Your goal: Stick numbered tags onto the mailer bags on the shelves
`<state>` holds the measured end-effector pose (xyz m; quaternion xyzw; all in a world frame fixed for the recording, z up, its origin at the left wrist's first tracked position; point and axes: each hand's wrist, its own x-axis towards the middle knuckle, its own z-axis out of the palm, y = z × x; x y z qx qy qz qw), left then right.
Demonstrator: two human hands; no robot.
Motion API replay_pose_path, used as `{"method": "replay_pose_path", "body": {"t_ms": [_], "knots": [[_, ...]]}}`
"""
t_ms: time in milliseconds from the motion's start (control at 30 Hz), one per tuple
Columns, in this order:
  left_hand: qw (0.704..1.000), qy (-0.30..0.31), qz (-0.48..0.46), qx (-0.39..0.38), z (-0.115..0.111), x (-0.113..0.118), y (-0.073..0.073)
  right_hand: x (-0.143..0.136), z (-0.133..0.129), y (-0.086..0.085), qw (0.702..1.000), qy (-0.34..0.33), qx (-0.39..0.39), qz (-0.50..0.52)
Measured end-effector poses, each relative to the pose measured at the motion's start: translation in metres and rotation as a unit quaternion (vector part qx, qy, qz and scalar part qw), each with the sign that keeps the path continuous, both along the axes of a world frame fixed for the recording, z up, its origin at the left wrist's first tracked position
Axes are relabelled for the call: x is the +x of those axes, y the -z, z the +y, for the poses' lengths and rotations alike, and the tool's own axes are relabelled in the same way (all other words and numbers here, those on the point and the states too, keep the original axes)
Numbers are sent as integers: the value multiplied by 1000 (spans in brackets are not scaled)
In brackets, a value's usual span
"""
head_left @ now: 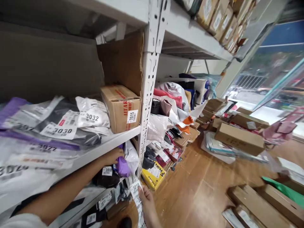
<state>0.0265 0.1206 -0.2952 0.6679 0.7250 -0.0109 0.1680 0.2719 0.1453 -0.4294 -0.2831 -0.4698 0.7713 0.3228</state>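
Grey and purple plastic mailer bags [47, 133] crowd the upper metal shelf [114, 139] at the left, white stickers reading 3030 [62, 130] and 3032 [92, 117], with a blurred 3022 lower down. Beneath that shelf the left hand [115, 155] reaches in, fingers curled onto a purple parcel [123, 166] tucked among dark bags, one tagged 3008 [107, 171]. As I judge it, the parcel comes free best with a firm grip on the bag's body rather than a loose corner, drawn straight outward so the neighbours stay stacked and their numbers stay facing front. Just right of it, the right hand [146, 198] pinches a strip of white number labels [137, 199] hanging down; only a 30 at its top reads clearly. Above, a cardboard box [121, 107] with red lettering carries sticker 7015 [132, 116]. Farther right, a yellow package [153, 177] lies by the shelf post, and flat cardboard boxes [239, 137] scatter over the wooden floor [199, 190].
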Motion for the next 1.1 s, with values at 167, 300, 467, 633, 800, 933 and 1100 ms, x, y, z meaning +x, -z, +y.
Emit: {"method": "replay_pose_path", "body": {"t_ms": [167, 300, 467, 633, 800, 933, 1100], "knots": [[997, 61, -49, -15, -14, -7, 13, -46, 13, 17, 998, 23, -64, -3], [999, 22, -27, -28, -8, 0, 14, -86, 13, 27, 995, 44, -91, -3], [998, -46, -7, -32, 7, 8, 11, -119, 7, 35, 991, 62, -114, -16], [991, -118, 40, -51, 11, 18, 25, -123, 8, 35, 988, 76, -135, -22], [975, -182, 102, -76, 20, 30, 37, -116, 9, 29, 984, 6, -180, 0], [967, -191, 123, -115, 28, 34, 33, -107, 12, 32, 980, -34, -196, 13], [967, -161, 142, -139, 30, 36, 30, -103, 16, 45, 985, 0, -173, -16]]}}
